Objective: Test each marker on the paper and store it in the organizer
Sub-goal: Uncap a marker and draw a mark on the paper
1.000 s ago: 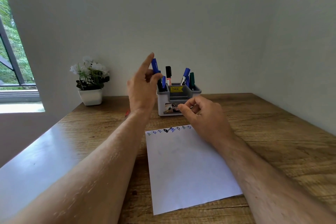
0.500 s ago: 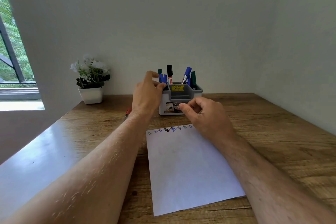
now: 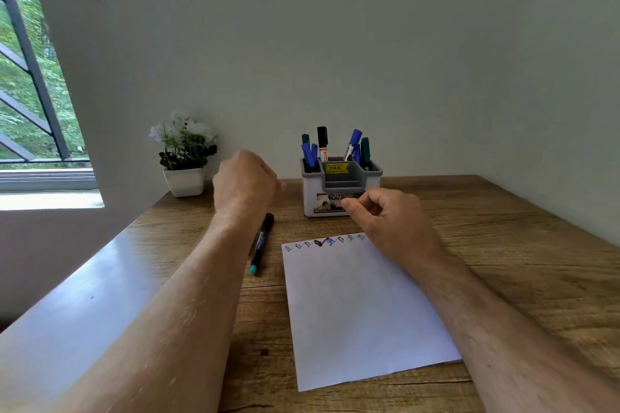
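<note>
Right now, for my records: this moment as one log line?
left hand: empty | black teal-tipped marker: on table | grey plastic organizer: holds markers

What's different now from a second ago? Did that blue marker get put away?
Yes. The left hand lowered the blue marker into the organizer's left compartment, let go and pulled back leftward, empty, uncovering a black marker lying on the table. The right hand, paper and plant stayed put.
</note>
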Demonstrator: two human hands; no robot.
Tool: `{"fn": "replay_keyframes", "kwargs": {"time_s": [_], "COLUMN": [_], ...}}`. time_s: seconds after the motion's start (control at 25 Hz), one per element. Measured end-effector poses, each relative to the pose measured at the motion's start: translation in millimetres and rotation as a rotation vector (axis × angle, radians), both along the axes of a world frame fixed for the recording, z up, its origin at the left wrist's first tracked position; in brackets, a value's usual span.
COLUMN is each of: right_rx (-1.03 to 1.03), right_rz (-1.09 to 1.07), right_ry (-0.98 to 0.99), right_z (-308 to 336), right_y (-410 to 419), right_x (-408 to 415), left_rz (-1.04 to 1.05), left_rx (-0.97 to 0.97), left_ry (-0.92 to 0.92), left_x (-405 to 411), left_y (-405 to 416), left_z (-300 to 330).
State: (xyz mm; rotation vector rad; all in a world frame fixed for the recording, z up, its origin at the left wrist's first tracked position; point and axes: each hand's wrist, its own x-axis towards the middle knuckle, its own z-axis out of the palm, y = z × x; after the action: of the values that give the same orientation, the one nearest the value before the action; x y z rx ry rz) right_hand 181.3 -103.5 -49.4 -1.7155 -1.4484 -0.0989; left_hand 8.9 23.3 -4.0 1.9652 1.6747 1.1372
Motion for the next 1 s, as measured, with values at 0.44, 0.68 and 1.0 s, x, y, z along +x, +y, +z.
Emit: {"fn": "replay_keyframes", "kwargs": {"time_s": [0.44,0.68,1.0], "right_rx": [-0.02,-0.008,-0.012], "right_rz": [0.02,0.022,0.015], "right_ry": [0.0,0.004,-0.005], "right_z": [-1,-1,0], "right_y": [0,1,0], "right_x": [0,-1,-2], "left_rz": [0.022,0.009,-0.087], "left_rx": [-0.192,-0.184,-0.024], "left_ry": [0.477,0.522,0.026], "left_x": [0,5,5], "left_y": [-9,-3,-19], "left_z": [-9,-15,11]}}
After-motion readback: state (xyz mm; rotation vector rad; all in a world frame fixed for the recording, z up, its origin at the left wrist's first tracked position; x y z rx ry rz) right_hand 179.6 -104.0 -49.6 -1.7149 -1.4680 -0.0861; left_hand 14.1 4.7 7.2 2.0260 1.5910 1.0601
